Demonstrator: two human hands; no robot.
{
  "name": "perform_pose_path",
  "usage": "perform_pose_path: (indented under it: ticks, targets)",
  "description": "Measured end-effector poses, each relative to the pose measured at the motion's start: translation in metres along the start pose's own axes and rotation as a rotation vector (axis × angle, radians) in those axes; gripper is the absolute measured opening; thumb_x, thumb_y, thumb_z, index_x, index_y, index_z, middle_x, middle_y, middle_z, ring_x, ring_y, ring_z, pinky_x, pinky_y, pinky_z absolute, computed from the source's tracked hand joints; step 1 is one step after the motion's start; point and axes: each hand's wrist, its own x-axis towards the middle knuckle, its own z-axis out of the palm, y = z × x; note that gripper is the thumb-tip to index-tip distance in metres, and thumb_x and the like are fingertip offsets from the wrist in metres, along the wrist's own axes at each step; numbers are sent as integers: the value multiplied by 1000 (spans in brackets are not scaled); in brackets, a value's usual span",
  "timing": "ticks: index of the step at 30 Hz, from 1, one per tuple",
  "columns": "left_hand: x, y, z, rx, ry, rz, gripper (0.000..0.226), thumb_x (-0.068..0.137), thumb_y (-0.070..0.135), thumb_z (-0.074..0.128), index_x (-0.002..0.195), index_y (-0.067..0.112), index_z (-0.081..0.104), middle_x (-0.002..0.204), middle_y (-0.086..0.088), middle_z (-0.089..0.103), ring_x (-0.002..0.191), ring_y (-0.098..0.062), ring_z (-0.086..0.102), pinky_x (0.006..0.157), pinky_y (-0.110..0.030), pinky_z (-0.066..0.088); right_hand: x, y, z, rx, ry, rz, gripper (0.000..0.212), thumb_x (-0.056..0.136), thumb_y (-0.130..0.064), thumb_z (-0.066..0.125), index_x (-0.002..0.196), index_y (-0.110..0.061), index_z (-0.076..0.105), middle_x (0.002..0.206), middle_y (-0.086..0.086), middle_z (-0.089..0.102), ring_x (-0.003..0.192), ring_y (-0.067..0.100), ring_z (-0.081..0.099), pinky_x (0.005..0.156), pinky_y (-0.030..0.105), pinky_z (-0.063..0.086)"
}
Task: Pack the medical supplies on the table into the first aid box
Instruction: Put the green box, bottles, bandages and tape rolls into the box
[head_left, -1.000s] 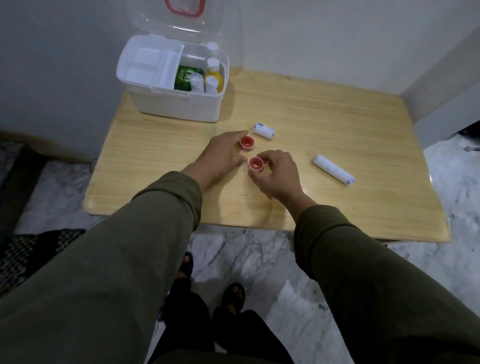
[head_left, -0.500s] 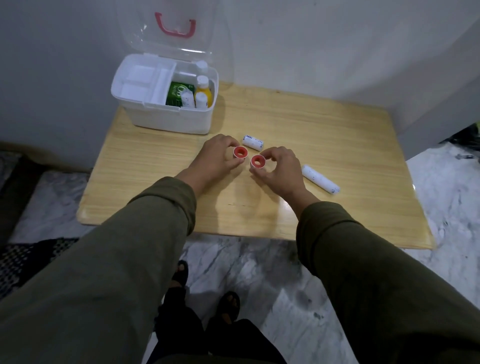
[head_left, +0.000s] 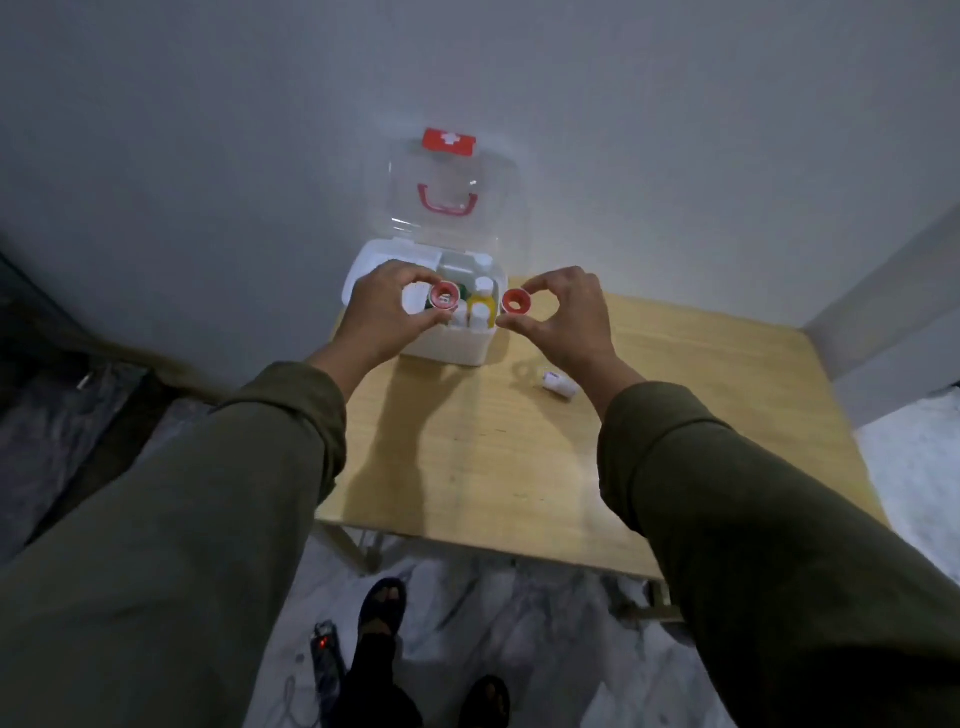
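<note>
Left hand (head_left: 384, 306) pinching a red-cored tape roll (head_left: 445, 297) over the open box (head_left: 447, 348); right hand (head_left: 563, 317) pinching a second roll (head_left: 516, 301) just right of the box, above the worktop (head_left: 519, 467). Both rolls in the air, not yet dropped in. Already packed: yellow bottle (head_left: 480, 306), white bottles, something green behind the left roll. Left to pack, by the look of it: both rolls plus white tube (head_left: 558, 385) lying on the worktop right of the box. Clear lid (head_left: 449, 192) up against the wall. Box's left compartments hidden by left hand; near right worktop covered by the sleeve, any further supplies there not visible. Labels unreadable.
</note>
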Motion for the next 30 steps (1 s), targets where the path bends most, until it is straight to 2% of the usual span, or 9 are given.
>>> perform_pose_path:
  ticks: [5, 9, 20, 30]
  targets:
    - [37, -47, -45, 104, 5, -35, 39, 73, 28, 78, 108, 15, 67, 120, -9, 61, 110, -24, 54, 88, -25, 36, 39, -45, 35, 14, -25, -18, 42, 68, -43, 79, 102, -22, 66, 114, 1, 57, 112, 18, 43, 87, 24, 32]
    - [74, -77, -59, 121, -52, -59, 40, 71, 27, 80, 108, 17, 69, 122, -9, 57, 112, -25, 53, 92, -25, 35, 71, -66, 66, -21, -54, -5, 43, 66, -47, 78, 101, -25, 66, 117, 0, 56, 114, 19, 42, 93, 33, 38]
    - [132, -122, -49, 61, -240, -77, 40, 73, 25, 79, 110, 20, 68, 127, -3, 51, 118, -20, 46, 92, -23, 33, 124, -81, 123, -132, -167, 35, 46, 67, -47, 78, 104, -23, 67, 120, 3, 58, 111, 22, 42, 90, 34, 36]
    - [147, -139, -45, 27, -366, -94, 40, 75, 28, 76, 114, 26, 66, 127, -5, 50, 118, -23, 45, 93, -28, 34, 130, -87, 141, -243, -267, 54, 46, 68, -44, 78, 108, -25, 66, 124, 4, 54, 115, 24, 41, 92, 36, 37]
